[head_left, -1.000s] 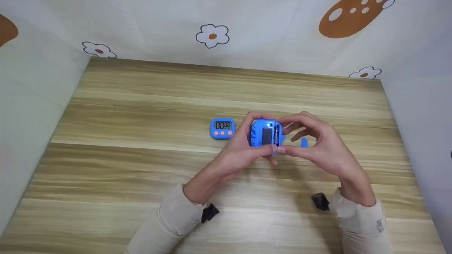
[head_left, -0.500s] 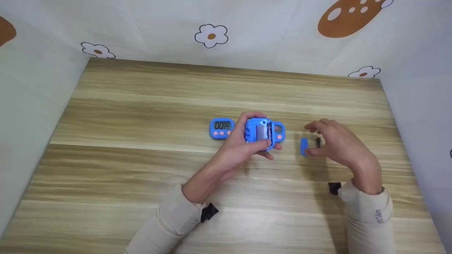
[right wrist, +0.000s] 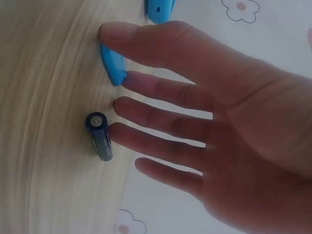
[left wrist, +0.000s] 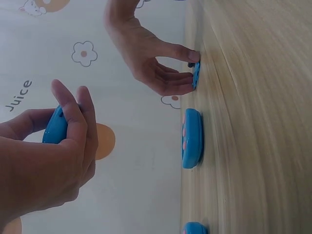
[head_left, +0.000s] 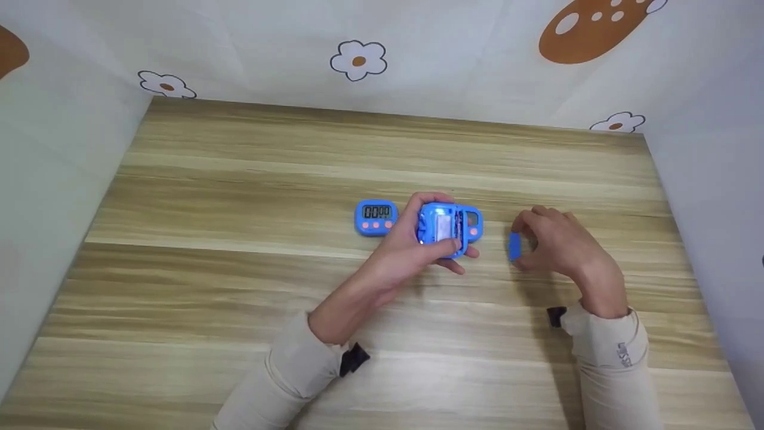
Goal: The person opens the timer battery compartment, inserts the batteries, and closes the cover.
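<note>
My left hand [head_left: 412, 245] grips a blue digital timer [head_left: 437, 224], its back turned up. The slot along its right side is uncovered, with a battery [head_left: 458, 226] visible in it and my thumb at the slot's lower end. Farther right, my right hand [head_left: 561, 245] pinches the small blue battery cover [head_left: 515, 246] by its two ends, thumb at one and index finger at the other, at the tabletop. In the right wrist view a loose dark AAA-looking battery [right wrist: 101, 139] lies on the wood beside the other fingers; the hand hides it in the head view.
A second blue timer [head_left: 376, 218] with pink buttons lies left of my left hand, its display reading zeros. Another timer [head_left: 475, 224] lies partly hidden behind the held one. The wooden table [head_left: 250, 310] meets a pale flower-printed backdrop [head_left: 268, 54].
My right hand has left the held timer, moved right and come down onto the battery cover, its fingers closing on the ends. My left hand still holds the timer, shifted slightly.
</note>
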The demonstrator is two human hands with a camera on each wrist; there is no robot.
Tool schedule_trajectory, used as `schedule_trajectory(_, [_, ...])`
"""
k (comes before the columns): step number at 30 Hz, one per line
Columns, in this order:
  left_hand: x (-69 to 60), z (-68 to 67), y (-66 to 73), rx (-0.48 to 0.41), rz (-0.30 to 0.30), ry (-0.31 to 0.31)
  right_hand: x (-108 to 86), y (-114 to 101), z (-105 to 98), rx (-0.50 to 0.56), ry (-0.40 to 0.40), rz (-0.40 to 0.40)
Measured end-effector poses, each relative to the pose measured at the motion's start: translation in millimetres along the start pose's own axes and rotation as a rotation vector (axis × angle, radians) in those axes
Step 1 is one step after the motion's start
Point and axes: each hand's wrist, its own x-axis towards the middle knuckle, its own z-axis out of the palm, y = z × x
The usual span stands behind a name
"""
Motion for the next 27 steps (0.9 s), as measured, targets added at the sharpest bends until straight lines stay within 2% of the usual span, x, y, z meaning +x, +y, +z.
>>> schedule_trajectory(3, [0.2, -0.3, -1.2, 0.001, -0.003, 0.003, 0.7, 1, 2, -0.013, 0.02, -0.014])
schedule_trajectory(6, [0.3, -0.7, -2.5, -0.005, 0.001, 0.0, 1.1, 0, 2, -0.011, 0.086, -0.064])
schedule_trajectory(11, [1.2, -1.6, -3.4, -0.021, 0.0, 0.0, -6.2, -16, -9, 0.139, 0.244, -0.198])
schedule_trajectory(14, [2.1, -2.1, -3.6, -0.027, -0.003, 0.016, -14.4, -36, -20, 0.248, 0.294, -0.298])
schedule_trajectory(19, [3.1, -1.6, -4.7, -0.011, 0.001, 0.052, -25.0, -68, -27, 0.296, 0.335, -0.398])
schedule_trajectory(23, [3.1, 0.6, -5.7, 0.035, -0.002, 0.066, -27.6, -82, -25, 0.287, 0.335, -0.403])
schedule_trajectory(27, [3.1, 2.3, -6.4, 0.048, -0.008, 0.061, -25.9, -84, -22, 0.313, 0.317, -0.413])
